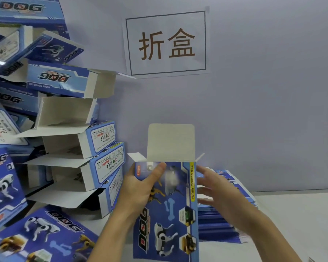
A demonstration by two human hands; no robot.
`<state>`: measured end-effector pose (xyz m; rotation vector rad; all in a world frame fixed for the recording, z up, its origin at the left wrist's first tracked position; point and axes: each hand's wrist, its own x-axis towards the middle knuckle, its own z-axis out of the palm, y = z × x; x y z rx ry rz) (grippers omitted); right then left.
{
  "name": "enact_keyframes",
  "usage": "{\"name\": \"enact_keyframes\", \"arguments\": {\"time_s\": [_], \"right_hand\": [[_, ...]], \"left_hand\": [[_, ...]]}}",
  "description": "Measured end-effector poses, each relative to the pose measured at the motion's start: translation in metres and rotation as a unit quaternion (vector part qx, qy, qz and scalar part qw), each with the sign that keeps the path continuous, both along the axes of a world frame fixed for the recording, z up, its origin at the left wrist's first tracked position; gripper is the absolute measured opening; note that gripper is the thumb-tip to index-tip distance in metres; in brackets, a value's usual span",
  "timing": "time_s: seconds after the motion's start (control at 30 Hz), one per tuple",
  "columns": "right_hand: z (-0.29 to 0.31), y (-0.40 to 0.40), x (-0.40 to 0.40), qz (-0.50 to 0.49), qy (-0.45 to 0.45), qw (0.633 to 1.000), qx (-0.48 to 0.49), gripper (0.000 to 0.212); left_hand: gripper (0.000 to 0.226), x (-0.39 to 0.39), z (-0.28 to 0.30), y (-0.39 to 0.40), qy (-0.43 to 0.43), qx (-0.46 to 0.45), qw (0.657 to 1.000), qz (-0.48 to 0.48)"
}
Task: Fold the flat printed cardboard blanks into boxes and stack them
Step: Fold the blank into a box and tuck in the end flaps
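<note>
I hold a blue printed DOG box (170,210) upright in front of me, its white top flap (170,142) standing open and small side flaps sticking out. My left hand (140,188) grips the box's left edge, thumb laid across the printed front. My right hand (222,193) is at the box's right side with fingers spread and slightly blurred; whether they touch the box is unclear. Behind my right hand lies a stack of flat blue blanks (225,220). A pile of folded boxes (74,148) with open flaps rises at the left.
A wall sign (167,43) with two large characters hangs above. More DOG boxes lie at the lower left (38,239) and upper left (27,14). The white tabletop (295,220) stretches to the right of the blanks.
</note>
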<state>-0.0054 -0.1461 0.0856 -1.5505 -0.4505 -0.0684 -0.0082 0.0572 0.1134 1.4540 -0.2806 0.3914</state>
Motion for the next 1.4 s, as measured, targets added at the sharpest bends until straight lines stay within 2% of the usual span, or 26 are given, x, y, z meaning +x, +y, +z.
{"name": "enact_keyframes", "arguments": {"time_s": [0.07,0.1,0.2,0.33,0.4,0.43,0.5,0.63,0.73,0.83,0.93,1.0,1.07,1.17,1.27,1.4], "right_hand": [[0.005,-0.011,-0.002,-0.022,0.021,0.995,0.093,0.072],[0.009,-0.017,-0.003,-0.064,0.006,0.99,0.123,0.067],[0.025,-0.03,-0.011,-0.187,-0.069,0.969,0.142,0.054],[0.049,-0.043,-0.031,-0.233,-0.179,0.956,0.007,0.029],[0.053,-0.047,-0.034,-0.251,-0.187,0.946,-0.083,0.008],[0.054,-0.047,-0.034,-0.259,-0.19,0.94,-0.119,0.004],[0.052,-0.046,-0.032,-0.278,-0.204,0.926,-0.156,0.013],[0.048,-0.034,-0.028,-0.298,-0.242,0.909,-0.163,0.023],[0.046,-0.024,-0.025,-0.301,-0.269,0.902,-0.151,0.023],[0.044,-0.021,-0.021,-0.307,-0.268,0.906,-0.11,0.021],[0.042,-0.027,-0.017,-0.277,-0.21,0.937,-0.04,0.028],[0.041,-0.028,-0.017,-0.26,-0.174,0.95,0.014,0.025],[0.04,-0.028,-0.018,-0.28,-0.17,0.944,0.042,0.011],[0.04,-0.029,-0.018,-0.313,-0.176,0.933,0.034,0.01],[0.043,-0.025,-0.021,-0.28,-0.179,0.943,0.021,0.013],[0.052,-0.014,-0.03,-0.185,-0.202,0.961,0.039,0.007]], "left_hand": [[0.042,-0.005,0.005,0.002,-0.003,0.022,0.999,-0.032],[0.043,-0.007,0.007,0.002,-0.007,0.046,0.998,-0.051],[0.041,-0.009,0.007,0.003,-0.031,0.164,0.981,-0.099],[0.049,-0.011,0.004,0.0,-0.058,0.296,0.944,-0.133],[0.052,-0.011,0.004,-0.002,-0.059,0.323,0.934,-0.141],[0.053,-0.011,0.004,-0.003,-0.06,0.327,0.932,-0.146],[0.053,-0.012,0.004,-0.003,-0.057,0.324,0.931,-0.159],[0.059,-0.011,0.002,-0.002,-0.044,0.314,0.936,-0.149],[0.048,-0.009,0.001,-0.001,-0.046,0.301,0.944,-0.124],[0.045,-0.011,0.004,-0.001,-0.044,0.249,0.962,-0.102],[0.05,-0.012,0.007,0.001,-0.026,0.193,0.976,-0.099],[0.041,-0.013,0.008,0.004,-0.007,0.213,0.969,-0.126],[0.034,-0.014,0.007,0.009,0.023,0.24,0.959,-0.15],[0.058,-0.012,0.007,0.016,0.061,0.194,0.965,-0.169],[0.074,-0.01,0.017,0.018,-0.011,0.155,0.982,-0.106],[0.041,-0.019,0.033,0.018,-0.072,0.156,0.981,-0.09]]}}
